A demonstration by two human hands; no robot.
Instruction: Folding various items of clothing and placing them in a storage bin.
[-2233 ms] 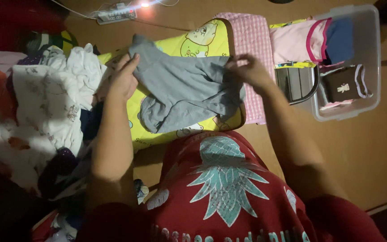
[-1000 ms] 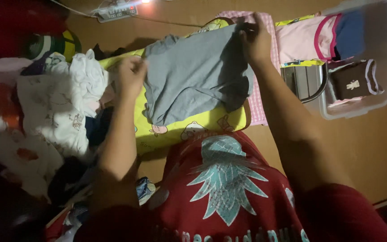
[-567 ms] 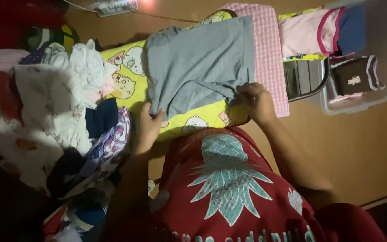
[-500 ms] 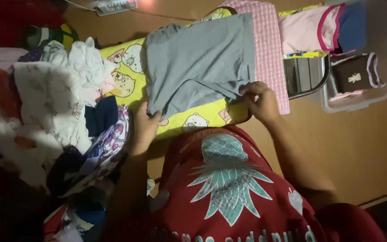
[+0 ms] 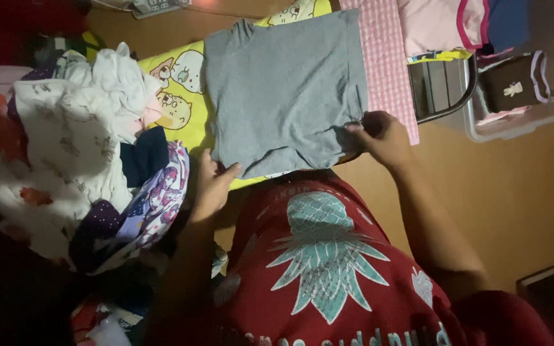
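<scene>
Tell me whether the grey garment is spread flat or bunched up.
Spread flat. The grey garment lies smooth on the yellow cartoon-print pad, with the left hand and right hand at its near corners.

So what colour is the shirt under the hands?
Plain grey shirt, seen in the head view.

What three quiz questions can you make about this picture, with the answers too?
1. What colour is the garment under both hands?
2. True or false: the left hand holds the garment's near corner.
3. Which lies left of the yellow cartoon mat: A, a pile of clothes, or B, a clear plastic bin?

Key: 1. Grey. 2. True; the right hand holds the other near corner. 3. A.
</scene>
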